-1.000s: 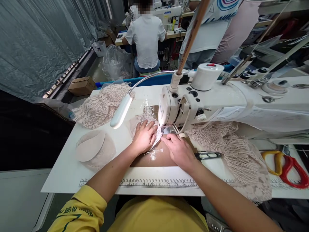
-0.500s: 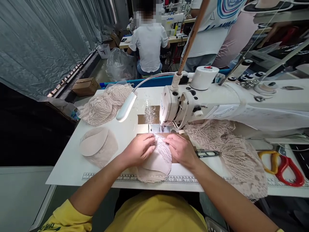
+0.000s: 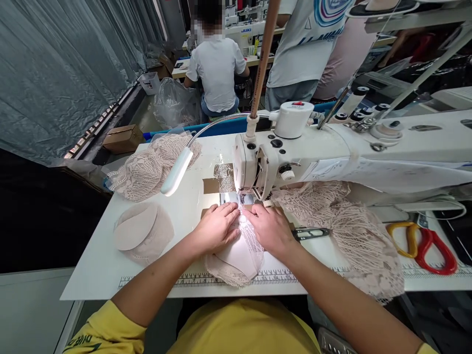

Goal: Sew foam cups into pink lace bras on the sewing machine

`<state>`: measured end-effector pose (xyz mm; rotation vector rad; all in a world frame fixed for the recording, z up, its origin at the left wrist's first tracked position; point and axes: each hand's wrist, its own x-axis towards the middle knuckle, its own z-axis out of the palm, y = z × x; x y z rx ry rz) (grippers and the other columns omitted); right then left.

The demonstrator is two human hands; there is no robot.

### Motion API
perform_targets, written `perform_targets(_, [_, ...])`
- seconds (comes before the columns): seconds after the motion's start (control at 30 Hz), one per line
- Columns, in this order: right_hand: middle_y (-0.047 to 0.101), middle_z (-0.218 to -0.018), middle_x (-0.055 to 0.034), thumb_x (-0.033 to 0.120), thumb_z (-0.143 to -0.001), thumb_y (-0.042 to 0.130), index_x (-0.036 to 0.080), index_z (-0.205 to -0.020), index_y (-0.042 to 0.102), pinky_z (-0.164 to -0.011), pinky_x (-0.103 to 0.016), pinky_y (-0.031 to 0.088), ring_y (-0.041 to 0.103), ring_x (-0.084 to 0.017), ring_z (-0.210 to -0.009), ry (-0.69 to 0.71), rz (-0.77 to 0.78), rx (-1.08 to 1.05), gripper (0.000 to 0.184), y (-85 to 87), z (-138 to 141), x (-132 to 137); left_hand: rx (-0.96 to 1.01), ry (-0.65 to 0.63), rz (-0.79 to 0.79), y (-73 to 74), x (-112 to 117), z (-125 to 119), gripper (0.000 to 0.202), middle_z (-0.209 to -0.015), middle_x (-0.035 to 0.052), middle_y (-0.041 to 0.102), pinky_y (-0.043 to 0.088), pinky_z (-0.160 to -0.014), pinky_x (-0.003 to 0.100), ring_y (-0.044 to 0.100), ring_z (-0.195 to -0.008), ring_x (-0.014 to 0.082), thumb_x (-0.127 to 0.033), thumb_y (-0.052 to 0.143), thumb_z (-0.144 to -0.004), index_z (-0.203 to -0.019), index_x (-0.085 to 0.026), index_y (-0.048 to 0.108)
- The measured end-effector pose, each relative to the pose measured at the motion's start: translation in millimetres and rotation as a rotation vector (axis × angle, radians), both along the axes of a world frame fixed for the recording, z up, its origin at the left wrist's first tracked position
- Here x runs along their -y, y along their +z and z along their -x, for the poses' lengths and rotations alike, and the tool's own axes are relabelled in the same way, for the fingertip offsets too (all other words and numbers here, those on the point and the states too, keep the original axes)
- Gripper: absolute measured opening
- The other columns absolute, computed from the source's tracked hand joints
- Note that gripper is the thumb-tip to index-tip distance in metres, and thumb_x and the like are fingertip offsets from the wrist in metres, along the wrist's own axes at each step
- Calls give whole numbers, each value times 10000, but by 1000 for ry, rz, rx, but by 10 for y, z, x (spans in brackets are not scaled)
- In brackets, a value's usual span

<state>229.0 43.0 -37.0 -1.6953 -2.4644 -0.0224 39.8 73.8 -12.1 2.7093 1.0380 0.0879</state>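
A pale pink lace-covered cup piece (image 3: 236, 263) lies on the table in front of the sewing machine (image 3: 254, 162), its far end by the needle area. My left hand (image 3: 218, 227) rests on its left side, fingers stretched out and flat. On the right edge, my right hand (image 3: 272, 227) has its fingers curled and pinching the lace, close to the presser foot. The foot itself is partly hidden by glare and fingertips. Thread snips (image 3: 311, 233) lie just right of my right hand.
Left on the table are another cup piece (image 3: 138, 231) and a lace heap (image 3: 147, 167). More lace (image 3: 354, 236) lies right, beside red-and-yellow-handled scissors (image 3: 437, 250). A lamp (image 3: 177, 172) hangs over the left side. Co-workers, one seated person (image 3: 216, 73) among them, are beyond.
The cup piece's far end has moved closer under the needle area, with both hands alongside. My left hand has flattened out. The view has shifted slightly to the right.
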Motion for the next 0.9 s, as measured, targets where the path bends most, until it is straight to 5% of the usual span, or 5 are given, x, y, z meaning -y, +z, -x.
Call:
perform_targets(0.27, [649, -905, -79, 94, -879, 441, 216, -1173, 644, -702, -343, 285, 517, -208, -819, -58, 21, 2, 378, -1, 23, -53, -32, -93, 17, -46, -245, 25, 534, -1455, 176, 419, 349, -1079, 493, 392, -1344, 301, -342, 487, -895, -1368, -96, 448])
perform_targets(0.57, [648, -864, -54, 128, -891, 416, 219, -1149, 662, -684, -316, 307, 531, -187, -773, -21, 8, -76, 368, -16, 4, -61, -45, -192, 31, -57, -452, 123, 558, -1467, 142, 413, 335, -1088, 510, 395, -1352, 290, -143, 492, -810, -1367, -156, 469])
perform_targets(0.77, [679, -981, -49, 29, -787, 421, 196, -1139, 662, -795, -285, 394, 573, -186, -890, -12, -41, -223, 458, -103, -123, -82, 90, -143, -60, 3, -208, 171, 403, -1331, 130, 544, 372, -1033, 477, 436, -1283, 299, -144, 502, -834, -1228, -173, 583])
perform_targets(0.9, [699, -951, -57, 45, -790, 431, 188, -1059, 703, -775, -288, 438, 598, -191, -855, -58, -7, -247, 408, -107, -133, -75, 133, -76, -68, -38, -15, 107, 203, -974, 101, 649, 453, -834, 394, 571, -926, 239, -248, 500, -882, -986, -163, 651])
